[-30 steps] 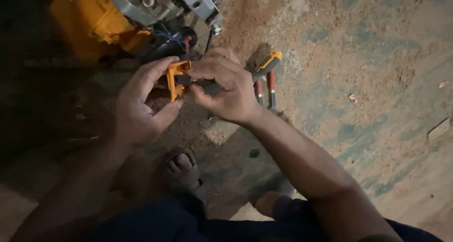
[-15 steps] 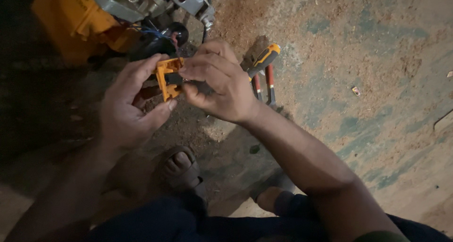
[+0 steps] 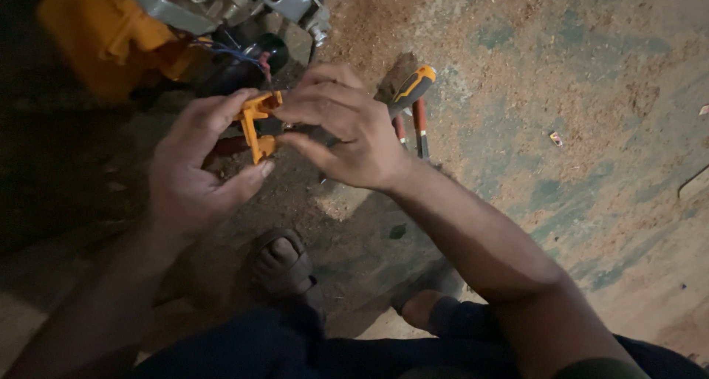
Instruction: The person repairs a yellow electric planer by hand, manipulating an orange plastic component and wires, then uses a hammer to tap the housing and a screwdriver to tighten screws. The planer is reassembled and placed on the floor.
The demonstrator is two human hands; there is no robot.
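Head view, dim light, dusty floor strewn with sawdust.

Left hand: pinching a small orange plastic part between forefinger above and thumb below. Part held in the air over the floor, just in front of the machine. Right-hand portion of the part covered by the other hand; full shape not readable.

Right hand: fingers curled, thumb and forefinger closing on the same orange part from the right. Something dark under the palm, too hidden to identify.

Behind the hands: yellow-and-grey machine, cut off by the top edge, left half lost in shadow. Thin blue and red wires running from it to a dark round component, barely resolved.

Beyond the right hand: screwdriver with orange-and-black handle, shaft hidden behind the knuckles. Beside it, red-handled pliers, jaws out of sight.

Below: sandalled foot on the floor, dark trousers at the bottom edge. Small pale scrap lying well apart to the right, kind unclear.
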